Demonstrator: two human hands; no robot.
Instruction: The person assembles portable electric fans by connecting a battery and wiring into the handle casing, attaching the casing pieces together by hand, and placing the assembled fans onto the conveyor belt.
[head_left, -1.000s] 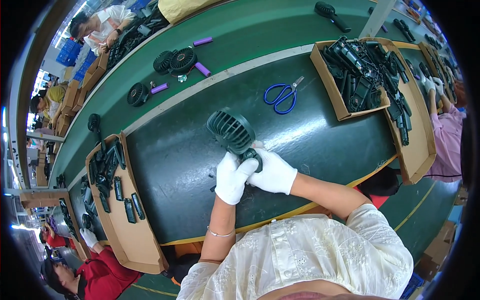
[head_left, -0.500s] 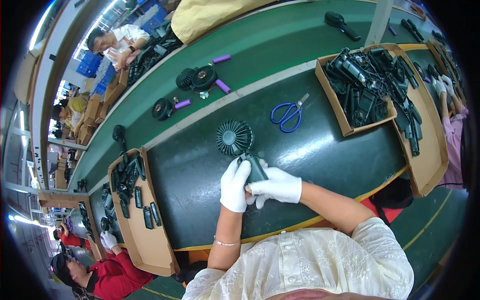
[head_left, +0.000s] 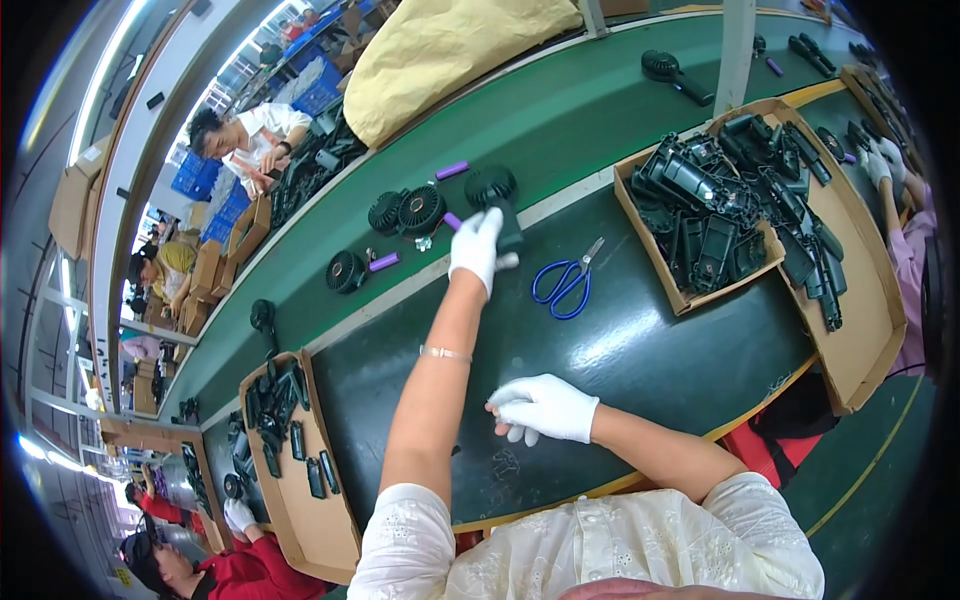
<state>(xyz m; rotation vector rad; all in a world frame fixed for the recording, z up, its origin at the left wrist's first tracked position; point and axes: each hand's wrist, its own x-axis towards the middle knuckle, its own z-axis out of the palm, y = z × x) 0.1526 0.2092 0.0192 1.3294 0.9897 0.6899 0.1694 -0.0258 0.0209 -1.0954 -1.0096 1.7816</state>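
My left hand (head_left: pixel 478 250), in a white glove, reaches out over the belt's near edge. It grips a black handheld fan (head_left: pixel 510 228) by the handle, its round head pointing away from me. Some of the fingers are behind the handle. My gloved right hand (head_left: pixel 545 408) hovers above the dark table, fingers loosely bent and apart, with nothing visible in them. Blue-handled scissors (head_left: pixel 565 288) lie on the table between my hands and the parts box. Just left of the held fan, on the belt, are fan heads (head_left: pixel 420 210) and a purple battery cell (head_left: pixel 384 262).
At right, a cardboard box (head_left: pixel 690 300) heaped with black casings stands by a longer tray (head_left: pixel 868 350). Another cardboard tray (head_left: pixel 325 545) of black parts sits at left. A green belt (head_left: pixel 570 130) runs beyond the table, with a post (head_left: pixel 735 60) beside it. Co-workers sit around.
My left hand has carried the fan from the table's middle forward to the belt. My right hand has let go of it and stays near the table's front. The view has shifted slightly.
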